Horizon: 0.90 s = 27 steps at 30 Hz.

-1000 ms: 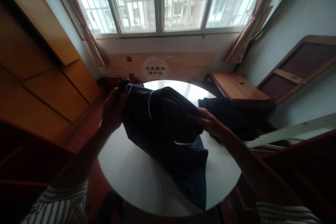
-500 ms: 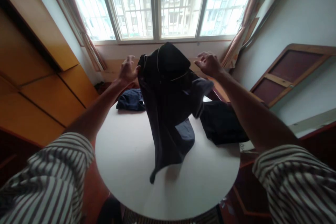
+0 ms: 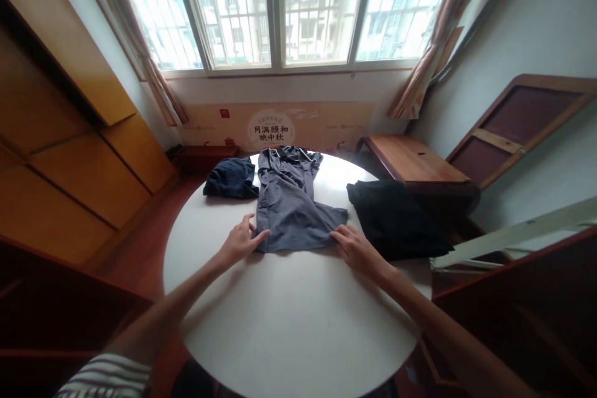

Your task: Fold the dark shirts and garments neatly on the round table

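A grey polo shirt [image 3: 296, 217] with a dark, pale-edged collar lies on the white round table [image 3: 298, 323], collar toward the window and hem toward me. It is somewhat rumpled near the collar. At the hem's left corner is my left hand [image 3: 240, 241], thumb and fingers apart, the thumb touching the cloth. My right hand [image 3: 358, 251] has its fingers pinched together on the right corner of the hem. Dark navy folded cloth [image 3: 229, 178] sits left of the shirt, and a black folded garment [image 3: 396, 217] lies at the table's right edge.
A wooden bench or stool [image 3: 415, 158] stands behind the table at the right. Yellow cabinets [image 3: 88, 168] line the left side. Beneath the barred window [image 3: 317, 12] is a printed banner [image 3: 326, 121]. A wooden-framed panel [image 3: 517, 121] leans at the right wall.
The shirt, earlier in the air before me with both hands raised beside it, now lies spread on the table. Both hands have come down to its hem, and the right one has gripped a corner.
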Available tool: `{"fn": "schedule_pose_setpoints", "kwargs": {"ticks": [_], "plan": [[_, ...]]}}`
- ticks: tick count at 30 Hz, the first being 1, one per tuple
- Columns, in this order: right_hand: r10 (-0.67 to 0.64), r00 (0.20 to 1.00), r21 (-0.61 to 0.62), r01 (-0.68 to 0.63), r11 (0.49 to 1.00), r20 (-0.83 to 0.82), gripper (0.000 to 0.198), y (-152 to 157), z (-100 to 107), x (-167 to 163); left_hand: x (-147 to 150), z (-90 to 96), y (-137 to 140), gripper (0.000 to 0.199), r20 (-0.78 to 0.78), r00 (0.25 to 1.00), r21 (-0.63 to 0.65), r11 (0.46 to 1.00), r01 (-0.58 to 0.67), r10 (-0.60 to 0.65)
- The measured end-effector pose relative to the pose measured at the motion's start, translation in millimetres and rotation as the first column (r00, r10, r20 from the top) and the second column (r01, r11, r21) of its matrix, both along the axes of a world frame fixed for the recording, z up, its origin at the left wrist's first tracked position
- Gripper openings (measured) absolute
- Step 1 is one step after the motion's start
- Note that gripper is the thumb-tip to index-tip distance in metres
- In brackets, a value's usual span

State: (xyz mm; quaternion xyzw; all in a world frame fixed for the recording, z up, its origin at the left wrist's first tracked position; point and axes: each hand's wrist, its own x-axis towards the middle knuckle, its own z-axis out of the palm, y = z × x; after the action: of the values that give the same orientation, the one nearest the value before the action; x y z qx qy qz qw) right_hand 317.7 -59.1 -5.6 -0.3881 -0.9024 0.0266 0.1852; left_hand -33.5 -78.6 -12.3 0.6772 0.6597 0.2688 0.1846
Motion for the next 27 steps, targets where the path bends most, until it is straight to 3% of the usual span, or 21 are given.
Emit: {"fn": "schedule_pose_setpoints", "kwargs": {"ticks": [2,5,9,11,13,14,15,17,19,20,23,27], "plan": [[0.037,0.999,0.045,-0.036,0.998,-0.016,0.022,0,6,-5,3,2.1,5,0.059,0.109,0.993,0.022,0.998,0.053,-0.055],[0.15,0.988,0.076,-0.148,0.986,-0.034,0.02,-18,31,-10,2,19.3,1,0.042,0.288,0.953,0.04,0.996,0.082,-0.09],[0.345,0.938,-0.087,-0.342,0.936,0.02,0.02,-67,70,-2,-35,53.4,-36,0.027,0.52,0.848,-0.093,0.98,0.177,-0.104],[0.444,0.896,-0.232,-0.429,0.873,0.011,0.019,-86,83,6,-65,67.0,-59,0.027,0.556,0.817,-0.203,0.928,0.313,-0.154],[0.52,0.854,-0.371,-0.493,0.787,-0.032,0.016,-93,89,12,-90,75.4,-77,0.03,0.504,0.833,-0.357,0.823,0.442,-0.229],[0.532,0.845,-0.416,-0.505,0.757,-0.057,0.017,-90,90,12,-99,77.6,-80,0.031,0.44,0.856,-0.43,0.774,0.465,-0.27],[0.524,0.848,-0.441,-0.5,0.746,-0.074,0.02,-84,90,10,-103,78.7,-80,0.032,0.352,0.885,-0.472,0.759,0.448,-0.303],[0.46,0.884,-0.429,-0.448,0.784,-0.082,0.026,-65,86,-4,-98,78.4,-65,0.033,0.135,0.938,-0.416,0.841,0.347,-0.32],[0.365,0.93,-0.357,-0.355,0.864,-0.041,0.029,-41,77,-28,-78,75.8,-32,0.031,-0.061,0.961,-0.197,0.947,0.252,-0.268],[0.329,0.944,-0.309,-0.315,0.897,-0.009,0.029,-30,71,-43,-64,74.1,-11,0.029,-0.136,0.961,-0.096,0.969,0.229,-0.241],[0.3,0.951,-0.187,-0.283,0.941,0.069,0.038,-7,42,-87,-19,68.2,58,0.028,-0.354,0.925,0.052,0.985,0.166,-0.137],[0.274,0.959,-0.198,-0.256,0.946,0.072,0.058,1,1,-115,13,57.2,135,0.035,-0.472,0.881,0.06,0.996,0.073,-0.036]]}}
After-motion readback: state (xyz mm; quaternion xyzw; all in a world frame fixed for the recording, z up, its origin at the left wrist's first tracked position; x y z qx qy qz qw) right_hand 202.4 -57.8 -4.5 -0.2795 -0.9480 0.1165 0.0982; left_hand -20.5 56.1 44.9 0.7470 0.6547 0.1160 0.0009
